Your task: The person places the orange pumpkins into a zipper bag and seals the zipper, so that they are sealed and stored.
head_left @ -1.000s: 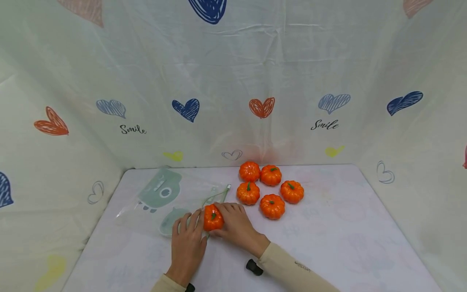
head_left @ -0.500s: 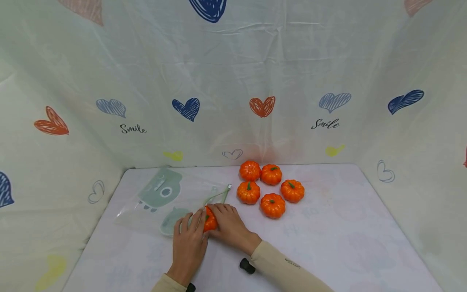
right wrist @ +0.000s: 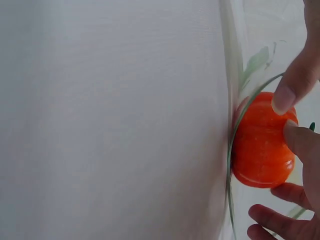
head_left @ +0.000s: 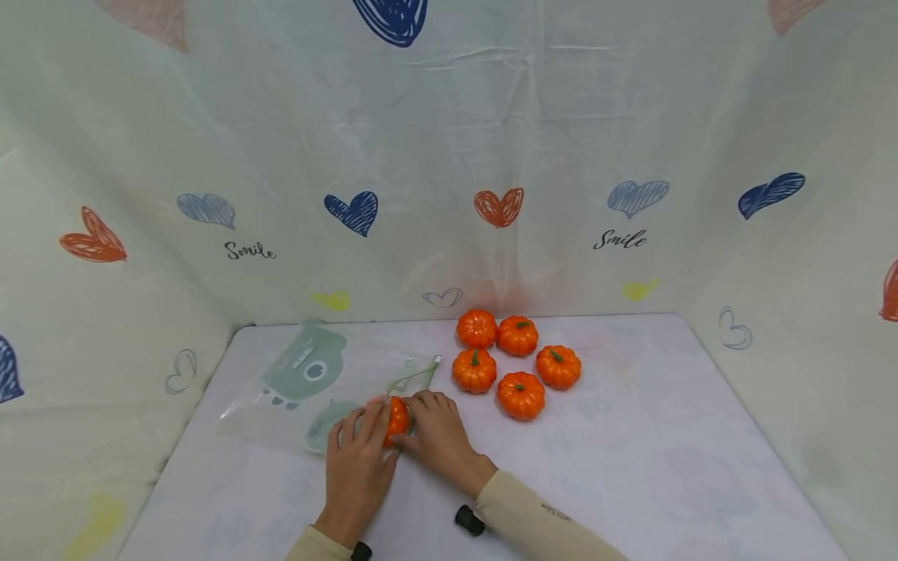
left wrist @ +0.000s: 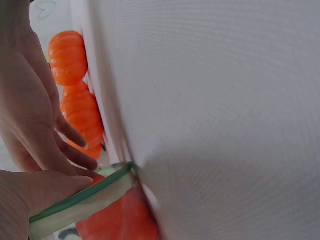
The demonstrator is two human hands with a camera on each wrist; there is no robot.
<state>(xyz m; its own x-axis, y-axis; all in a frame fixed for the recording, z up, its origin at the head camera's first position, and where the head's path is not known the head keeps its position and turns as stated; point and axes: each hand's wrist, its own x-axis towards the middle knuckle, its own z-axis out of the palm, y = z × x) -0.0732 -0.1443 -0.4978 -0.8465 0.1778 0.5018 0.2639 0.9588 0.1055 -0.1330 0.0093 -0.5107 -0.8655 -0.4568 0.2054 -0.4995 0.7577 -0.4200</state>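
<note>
Clear plastic zip bag with green printed shapes and a green zip rim [head_left: 309, 382] lies flat on the white bench [head_left: 631, 467], left of centre, mouth toward the hands. Left hand [head_left: 358, 467] pinches the bag's rim, fingers curled on the green edge [left wrist: 80, 200], lifting the mouth apart. Small orange plastic pumpkin with a green stem [head_left: 396, 419] sits right at that mouth, partly past the rim as the right wrist view shows [right wrist: 262, 145]; whether it is fully inside cannot be told. Right hand [head_left: 438, 440] has fingers curled round the pumpkin, fingertips [right wrist: 285, 100] pressing on it.

Risks, as a judgement: the rim looks only narrowly open, so the pumpkin could catch on the zip edge and pop back out; a slip of the left pinch would let the mouth fall closed; slick film could slide on the bench under the push.

Bag otherwise looks empty. Five more orange pumpkins [head_left: 515, 362] sit loose in a cluster farther right, near the back, apart from the bag.
</note>
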